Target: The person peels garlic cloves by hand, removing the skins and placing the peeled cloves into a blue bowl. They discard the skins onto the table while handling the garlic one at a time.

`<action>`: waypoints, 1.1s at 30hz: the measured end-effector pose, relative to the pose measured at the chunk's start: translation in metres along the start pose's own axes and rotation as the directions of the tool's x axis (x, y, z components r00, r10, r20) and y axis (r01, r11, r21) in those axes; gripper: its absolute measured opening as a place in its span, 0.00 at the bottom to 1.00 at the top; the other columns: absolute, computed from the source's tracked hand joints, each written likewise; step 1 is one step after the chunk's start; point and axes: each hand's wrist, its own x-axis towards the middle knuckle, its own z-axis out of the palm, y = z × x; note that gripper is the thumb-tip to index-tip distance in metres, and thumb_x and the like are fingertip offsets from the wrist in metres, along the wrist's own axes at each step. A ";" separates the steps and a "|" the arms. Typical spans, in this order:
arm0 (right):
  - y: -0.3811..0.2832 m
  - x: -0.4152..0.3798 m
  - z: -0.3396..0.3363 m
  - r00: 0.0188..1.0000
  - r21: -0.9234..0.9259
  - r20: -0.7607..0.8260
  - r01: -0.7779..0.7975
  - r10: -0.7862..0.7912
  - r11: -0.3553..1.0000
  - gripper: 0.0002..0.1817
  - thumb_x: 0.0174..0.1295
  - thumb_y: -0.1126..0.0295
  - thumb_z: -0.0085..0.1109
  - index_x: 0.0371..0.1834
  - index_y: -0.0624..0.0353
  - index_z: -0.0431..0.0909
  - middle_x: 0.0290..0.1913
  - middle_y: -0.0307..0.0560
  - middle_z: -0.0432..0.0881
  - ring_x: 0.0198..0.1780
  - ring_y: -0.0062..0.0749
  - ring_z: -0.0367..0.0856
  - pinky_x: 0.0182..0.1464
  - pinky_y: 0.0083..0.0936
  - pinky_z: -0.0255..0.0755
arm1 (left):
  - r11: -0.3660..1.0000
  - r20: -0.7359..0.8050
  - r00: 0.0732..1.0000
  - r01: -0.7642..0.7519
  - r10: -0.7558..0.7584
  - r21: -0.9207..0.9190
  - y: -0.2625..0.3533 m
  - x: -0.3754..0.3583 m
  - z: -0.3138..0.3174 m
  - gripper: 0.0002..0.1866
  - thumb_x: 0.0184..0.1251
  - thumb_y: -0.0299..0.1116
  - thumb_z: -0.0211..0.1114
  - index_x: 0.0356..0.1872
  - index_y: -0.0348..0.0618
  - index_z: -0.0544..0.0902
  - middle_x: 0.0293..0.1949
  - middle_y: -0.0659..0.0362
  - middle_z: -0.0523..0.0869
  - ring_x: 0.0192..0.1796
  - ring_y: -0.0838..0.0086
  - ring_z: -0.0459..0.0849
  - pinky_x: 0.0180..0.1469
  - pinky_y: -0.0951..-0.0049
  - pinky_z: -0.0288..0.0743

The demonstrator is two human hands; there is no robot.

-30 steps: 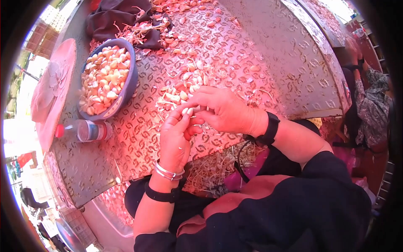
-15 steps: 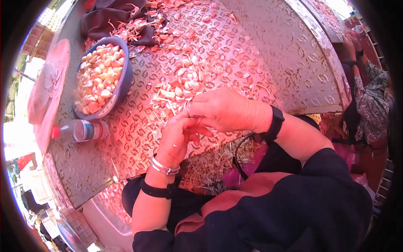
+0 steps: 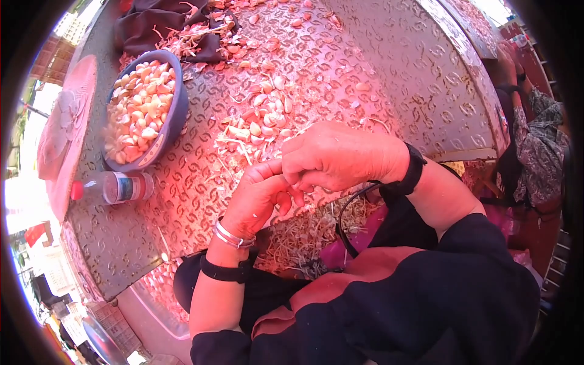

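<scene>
My left hand (image 3: 255, 198), with silver bangles and a black band on the wrist, meets my right hand (image 3: 340, 155), which wears a black watch, just above the table's near edge. Their fingertips are pinched together on a garlic clove that the fingers almost hide. Beyond the hands lies a loose heap of garlic cloves and skins (image 3: 261, 118) on the patterned metal table (image 3: 365, 55). A blue bowl (image 3: 176, 112) filled with peeled cloves (image 3: 137, 115) stands to the left.
A small plastic bottle (image 3: 118, 187) lies on its side near the bowl, beside a pink hat (image 3: 64, 134). A dark cloth (image 3: 152, 27) strewn with skins lies at the far end. Dry skins (image 3: 304, 234) pile below the table edge. Another person (image 3: 535, 140) sits at the right.
Both hands have drawn closer to me and closed tighter together. The cloves seen between the fingers a second ago are now covered by the fingers.
</scene>
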 end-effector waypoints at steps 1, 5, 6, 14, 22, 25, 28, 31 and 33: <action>-0.001 0.000 0.000 1.000 -0.018 -0.003 0.000 0.000 1.000 0.06 0.45 0.76 0.61 0.25 0.59 0.73 0.25 0.46 0.75 0.30 0.45 0.77 0.31 0.34 0.70 | 0.999 -0.028 1.000 -0.010 0.009 -0.043 -0.001 0.000 0.003 0.07 0.63 0.24 0.54 0.38 0.34 0.78 0.30 0.53 0.83 0.26 0.72 0.83 0.21 0.82 0.74; -0.004 0.001 0.001 1.000 -0.041 -0.002 -0.017 0.017 0.999 0.06 0.45 0.76 0.60 0.25 0.59 0.73 0.25 0.47 0.75 0.30 0.47 0.77 0.31 0.36 0.69 | 0.994 -0.054 0.998 -0.051 0.046 -0.096 -0.013 0.005 0.005 0.06 0.64 0.24 0.54 0.37 0.35 0.79 0.29 0.56 0.83 0.25 0.75 0.82 0.22 0.82 0.75; -0.004 0.001 0.004 0.999 -0.101 0.018 -0.040 0.042 0.994 0.06 0.45 0.76 0.61 0.26 0.59 0.73 0.25 0.47 0.75 0.30 0.47 0.77 0.31 0.35 0.69 | 0.994 -0.054 0.997 -0.051 0.046 -0.097 -0.018 0.006 0.003 0.06 0.64 0.24 0.54 0.37 0.35 0.79 0.29 0.56 0.83 0.25 0.75 0.82 0.22 0.82 0.75; -0.003 -0.001 -0.007 0.990 0.068 0.077 -0.119 0.114 0.991 0.07 0.43 0.76 0.62 0.27 0.59 0.76 0.25 0.45 0.77 0.30 0.42 0.78 0.31 0.32 0.69 | 0.964 0.099 0.995 0.009 0.018 -0.265 -0.012 0.002 0.000 0.11 0.64 0.23 0.53 0.45 0.28 0.75 0.37 0.48 0.83 0.36 0.60 0.86 0.38 0.71 0.84; -0.003 0.000 -0.003 0.997 0.045 0.017 -0.080 0.080 0.996 0.07 0.46 0.76 0.62 0.28 0.58 0.74 0.26 0.44 0.76 0.31 0.42 0.78 0.32 0.33 0.70 | 0.967 0.028 0.999 -0.024 0.032 -0.255 -0.014 0.003 0.003 0.10 0.63 0.24 0.55 0.44 0.30 0.76 0.34 0.51 0.82 0.32 0.67 0.84 0.33 0.77 0.81; 0.001 0.000 0.001 1.000 -0.022 0.016 -0.003 0.003 1.000 0.07 0.48 0.75 0.62 0.29 0.58 0.74 0.28 0.44 0.76 0.32 0.43 0.77 0.32 0.33 0.70 | 0.980 -0.037 0.999 -0.013 0.006 -0.199 -0.011 0.003 0.002 0.10 0.63 0.27 0.56 0.42 0.32 0.76 0.31 0.54 0.81 0.30 0.72 0.81 0.27 0.83 0.75; 0.000 0.003 0.003 0.998 -0.141 -0.023 0.050 -0.054 0.989 0.07 0.49 0.75 0.61 0.29 0.58 0.73 0.29 0.44 0.75 0.32 0.43 0.77 0.32 0.33 0.70 | 0.970 -0.066 0.998 -0.007 -0.010 -0.243 -0.015 0.006 0.000 0.08 0.64 0.26 0.54 0.41 0.35 0.77 0.30 0.56 0.81 0.27 0.75 0.80 0.22 0.84 0.71; -0.005 0.007 0.019 0.992 -0.209 -0.062 0.096 -0.111 0.973 0.06 0.49 0.75 0.61 0.29 0.57 0.73 0.30 0.43 0.76 0.32 0.42 0.78 0.31 0.32 0.71 | 0.923 -0.171 0.982 0.013 -0.085 -0.385 -0.017 0.006 0.005 0.07 0.65 0.27 0.52 0.38 0.38 0.78 0.27 0.59 0.80 0.23 0.78 0.76 0.19 0.84 0.63; -0.014 0.007 0.031 0.997 -0.230 -0.037 0.063 -0.074 0.971 0.06 0.49 0.75 0.60 0.30 0.57 0.74 0.30 0.43 0.76 0.33 0.42 0.78 0.31 0.32 0.71 | 0.881 -0.252 0.953 0.030 -0.168 -0.473 -0.020 0.005 0.002 0.06 0.65 0.29 0.53 0.36 0.40 0.78 0.25 0.62 0.78 0.21 0.80 0.72 0.17 0.85 0.58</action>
